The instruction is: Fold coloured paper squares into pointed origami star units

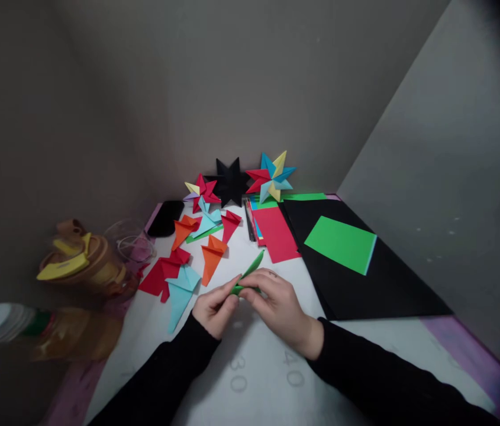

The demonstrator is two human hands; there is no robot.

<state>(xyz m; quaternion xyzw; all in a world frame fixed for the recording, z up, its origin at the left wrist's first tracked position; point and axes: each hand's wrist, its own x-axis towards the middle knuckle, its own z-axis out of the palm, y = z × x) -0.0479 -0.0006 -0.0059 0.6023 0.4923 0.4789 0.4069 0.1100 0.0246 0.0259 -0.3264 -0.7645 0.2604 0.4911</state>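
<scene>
A small folded piece of green paper (253,266) is pinched between both my hands, just above the white table surface. My left hand (216,305) grips its lower left end with thumb and fingers closed. On the other side, my right hand (278,302) pinches the paper with thumb and forefinger, covering part of it. Folded paper pieces lie to the left: a light blue one (182,290), an orange one (213,255), red ones (164,277) and another orange one (185,228). Farther back is a second light blue piece (207,222).
Paper stars, one black (231,182) and one multicoloured (271,176), lean on the back wall. A green sheet (341,244) lies on black card (392,296) at right, beside red paper (277,234). A phone (166,219), a pot (94,272) and a jar (78,331) stand left.
</scene>
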